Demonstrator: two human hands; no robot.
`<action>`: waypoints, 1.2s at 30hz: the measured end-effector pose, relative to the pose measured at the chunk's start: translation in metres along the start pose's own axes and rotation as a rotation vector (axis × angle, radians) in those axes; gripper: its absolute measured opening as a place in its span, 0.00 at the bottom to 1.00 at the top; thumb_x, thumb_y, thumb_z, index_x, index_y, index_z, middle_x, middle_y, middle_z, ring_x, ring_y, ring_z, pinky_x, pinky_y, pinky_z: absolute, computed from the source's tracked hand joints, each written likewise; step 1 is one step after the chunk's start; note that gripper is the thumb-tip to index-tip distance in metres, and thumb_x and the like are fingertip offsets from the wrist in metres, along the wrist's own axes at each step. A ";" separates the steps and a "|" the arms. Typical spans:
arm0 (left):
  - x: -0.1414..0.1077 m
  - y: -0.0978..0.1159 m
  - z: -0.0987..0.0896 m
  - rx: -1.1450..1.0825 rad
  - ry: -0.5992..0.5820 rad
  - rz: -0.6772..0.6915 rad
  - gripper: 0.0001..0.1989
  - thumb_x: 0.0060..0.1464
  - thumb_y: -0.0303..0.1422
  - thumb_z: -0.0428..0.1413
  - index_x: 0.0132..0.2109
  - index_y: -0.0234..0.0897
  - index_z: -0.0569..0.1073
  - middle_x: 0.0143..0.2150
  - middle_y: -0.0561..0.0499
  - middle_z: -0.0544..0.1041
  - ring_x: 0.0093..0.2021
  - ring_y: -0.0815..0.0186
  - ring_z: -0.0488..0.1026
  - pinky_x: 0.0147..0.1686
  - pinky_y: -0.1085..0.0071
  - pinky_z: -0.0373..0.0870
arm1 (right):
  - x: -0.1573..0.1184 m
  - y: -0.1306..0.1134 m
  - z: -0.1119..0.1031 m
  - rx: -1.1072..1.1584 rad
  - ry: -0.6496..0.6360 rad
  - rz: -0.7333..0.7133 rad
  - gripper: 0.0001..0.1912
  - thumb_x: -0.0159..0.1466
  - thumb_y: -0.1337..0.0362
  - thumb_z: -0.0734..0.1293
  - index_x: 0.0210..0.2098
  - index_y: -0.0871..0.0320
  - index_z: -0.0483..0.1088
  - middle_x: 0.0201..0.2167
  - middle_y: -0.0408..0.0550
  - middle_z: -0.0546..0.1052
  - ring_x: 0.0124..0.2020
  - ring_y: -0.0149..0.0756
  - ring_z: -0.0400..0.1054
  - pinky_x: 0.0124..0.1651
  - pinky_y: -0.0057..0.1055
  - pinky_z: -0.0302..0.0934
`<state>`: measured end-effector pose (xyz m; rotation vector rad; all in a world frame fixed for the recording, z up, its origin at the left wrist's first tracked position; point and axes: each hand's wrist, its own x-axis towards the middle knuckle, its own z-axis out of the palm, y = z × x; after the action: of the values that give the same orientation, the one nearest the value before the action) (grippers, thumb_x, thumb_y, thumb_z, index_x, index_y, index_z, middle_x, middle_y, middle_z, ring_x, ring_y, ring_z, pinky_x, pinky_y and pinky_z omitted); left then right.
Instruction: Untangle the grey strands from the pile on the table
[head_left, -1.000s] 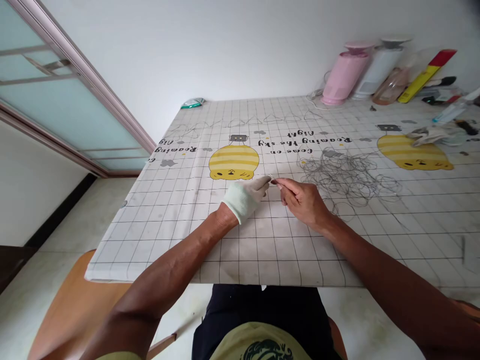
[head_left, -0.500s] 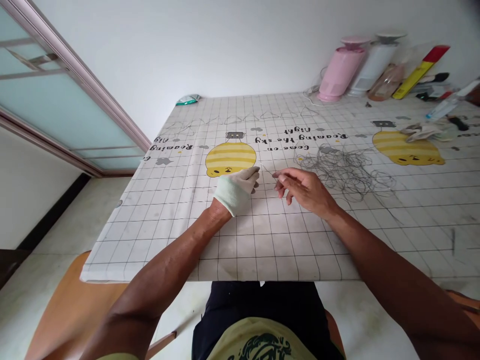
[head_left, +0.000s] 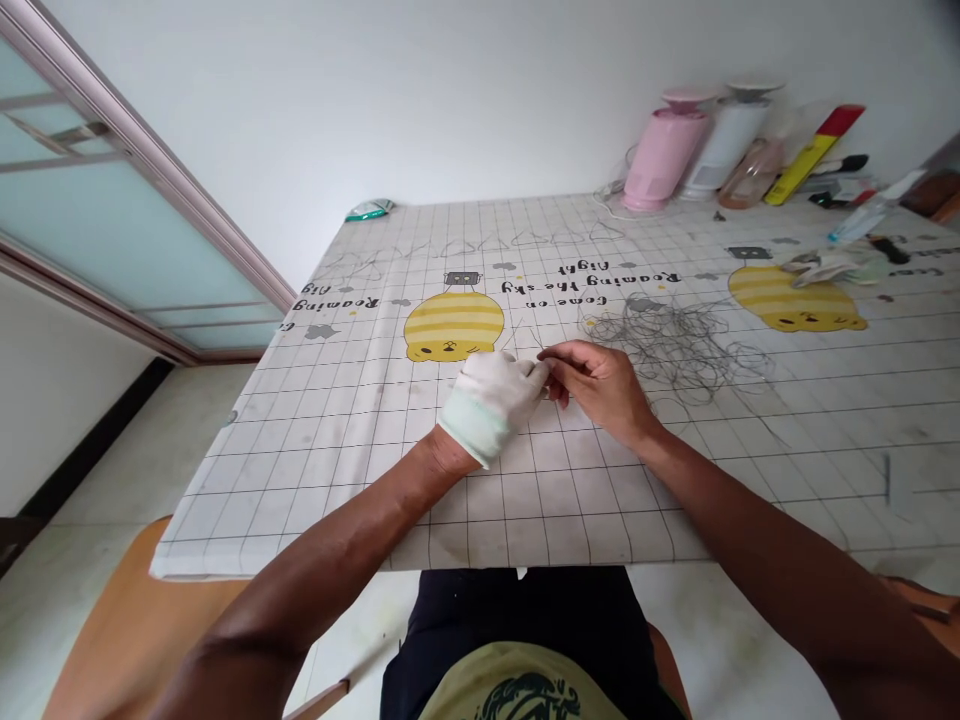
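Observation:
My left hand (head_left: 501, 395), in a white glove with a pale green cuff, is closed with its fingertips pinched. Bare and also pinching, my right hand (head_left: 596, 385) meets it at the fingertips. A thin wire (head_left: 529, 338) rises faintly in a bent shape just above the fingers; its ends are hidden between them. Right of my right hand lies a loose tangle of thin dark wire (head_left: 675, 345). Along the back of the table runs a row of thin wire pieces bent into triangles (head_left: 529, 240).
A checked cloth with printed yellow balloons covers the table (head_left: 300, 500). Back right stand a pink cylinder (head_left: 664, 160), a white cylinder (head_left: 724, 145), a bottle (head_left: 752, 175) and a yellow-red box (head_left: 814, 155). A crumpled glove (head_left: 832, 268) lies at right, a green packet (head_left: 370, 209) back left.
My left hand has moved right and turned, so both hands' fingertips now meet at the wire; before, they were apart with the wire between them. The view has shifted slightly.

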<state>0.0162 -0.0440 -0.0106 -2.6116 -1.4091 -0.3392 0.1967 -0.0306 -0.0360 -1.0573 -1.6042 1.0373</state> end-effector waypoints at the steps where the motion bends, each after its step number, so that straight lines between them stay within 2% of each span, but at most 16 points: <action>1: 0.001 0.001 0.002 0.009 -0.036 0.005 0.17 0.71 0.36 0.49 0.49 0.37 0.82 0.34 0.45 0.82 0.34 0.56 0.77 0.31 0.63 0.62 | -0.001 0.002 0.001 -0.015 0.008 -0.005 0.12 0.69 0.54 0.71 0.42 0.56 0.81 0.25 0.43 0.78 0.22 0.31 0.70 0.26 0.29 0.66; 6: 0.004 -0.002 0.008 0.027 -0.112 0.009 0.19 0.72 0.37 0.48 0.45 0.37 0.84 0.28 0.45 0.79 0.31 0.56 0.76 0.31 0.64 0.59 | -0.004 0.008 0.005 -0.125 0.023 -0.078 0.09 0.71 0.58 0.69 0.42 0.55 0.81 0.25 0.42 0.78 0.23 0.31 0.69 0.27 0.29 0.64; 13: 0.003 0.001 0.003 0.035 -0.160 -0.033 0.18 0.70 0.34 0.49 0.42 0.38 0.84 0.26 0.45 0.78 0.28 0.59 0.72 0.31 0.63 0.54 | -0.010 0.009 0.009 -0.307 0.069 -0.188 0.09 0.72 0.62 0.67 0.41 0.55 0.80 0.25 0.42 0.78 0.24 0.31 0.70 0.29 0.28 0.63; 16: 0.003 0.002 0.004 0.052 -0.180 -0.039 0.16 0.68 0.32 0.51 0.41 0.39 0.84 0.26 0.46 0.78 0.28 0.59 0.72 0.31 0.63 0.53 | -0.012 0.012 0.012 -0.306 0.062 -0.164 0.09 0.72 0.61 0.67 0.41 0.54 0.79 0.26 0.42 0.79 0.24 0.31 0.70 0.29 0.29 0.63; 20: 0.003 -0.001 0.012 0.077 -0.192 -0.009 0.14 0.66 0.29 0.52 0.44 0.38 0.84 0.27 0.47 0.78 0.29 0.58 0.73 0.30 0.63 0.54 | -0.012 0.013 0.013 -0.240 0.035 -0.061 0.10 0.71 0.58 0.67 0.39 0.54 0.79 0.26 0.42 0.79 0.22 0.31 0.68 0.27 0.29 0.63; 22: 0.003 -0.004 0.013 0.055 -0.149 0.030 0.13 0.67 0.32 0.53 0.43 0.38 0.83 0.28 0.47 0.79 0.29 0.58 0.74 0.29 0.63 0.56 | -0.010 0.012 0.012 -0.212 0.037 -0.023 0.10 0.71 0.57 0.68 0.39 0.54 0.79 0.25 0.42 0.79 0.22 0.31 0.69 0.26 0.29 0.63; 25: -0.001 -0.012 0.008 -0.027 0.057 0.061 0.13 0.68 0.38 0.54 0.42 0.38 0.82 0.30 0.47 0.80 0.31 0.58 0.75 0.31 0.62 0.61 | -0.006 0.010 0.006 -0.192 0.077 -0.004 0.10 0.70 0.57 0.68 0.39 0.54 0.80 0.26 0.43 0.79 0.23 0.32 0.71 0.26 0.29 0.64; 27: -0.005 -0.019 0.004 -0.102 0.226 -0.022 0.12 0.68 0.37 0.54 0.44 0.39 0.82 0.33 0.48 0.81 0.33 0.59 0.76 0.34 0.62 0.66 | -0.004 0.011 0.003 -0.167 0.104 -0.004 0.10 0.70 0.58 0.68 0.40 0.55 0.80 0.28 0.45 0.80 0.25 0.33 0.73 0.26 0.29 0.66; 30: -0.007 -0.031 0.004 -0.208 0.416 -0.320 0.11 0.68 0.33 0.55 0.50 0.41 0.81 0.41 0.48 0.84 0.41 0.59 0.78 0.43 0.63 0.71 | -0.001 0.013 -0.001 -0.126 0.112 -0.010 0.10 0.70 0.57 0.68 0.41 0.56 0.79 0.29 0.46 0.81 0.26 0.34 0.73 0.26 0.29 0.66; 31: -0.007 -0.034 0.006 -0.247 0.422 -0.403 0.11 0.68 0.33 0.55 0.52 0.42 0.81 0.44 0.48 0.84 0.44 0.59 0.79 0.45 0.64 0.72 | -0.001 0.014 -0.001 -0.115 0.113 -0.005 0.11 0.70 0.56 0.68 0.41 0.56 0.79 0.29 0.46 0.81 0.26 0.34 0.73 0.25 0.29 0.66; 33: -0.006 -0.037 0.014 -0.330 0.333 -0.492 0.13 0.68 0.34 0.55 0.55 0.43 0.80 0.46 0.49 0.84 0.47 0.61 0.79 0.46 0.66 0.73 | -0.001 0.014 -0.001 -0.093 0.112 0.020 0.13 0.70 0.53 0.70 0.42 0.56 0.79 0.29 0.47 0.81 0.26 0.34 0.74 0.24 0.28 0.65; 36: -0.004 -0.035 0.025 -0.420 0.144 -0.495 0.16 0.67 0.36 0.56 0.59 0.44 0.78 0.42 0.53 0.84 0.44 0.64 0.79 0.44 0.70 0.73 | -0.001 0.012 0.000 -0.068 0.105 0.058 0.16 0.69 0.50 0.71 0.43 0.57 0.79 0.29 0.48 0.80 0.26 0.34 0.73 0.22 0.28 0.64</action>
<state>-0.0126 -0.0221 -0.0346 -2.4117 -2.1092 -0.9560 0.1993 -0.0287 -0.0473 -1.1905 -1.5409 0.9546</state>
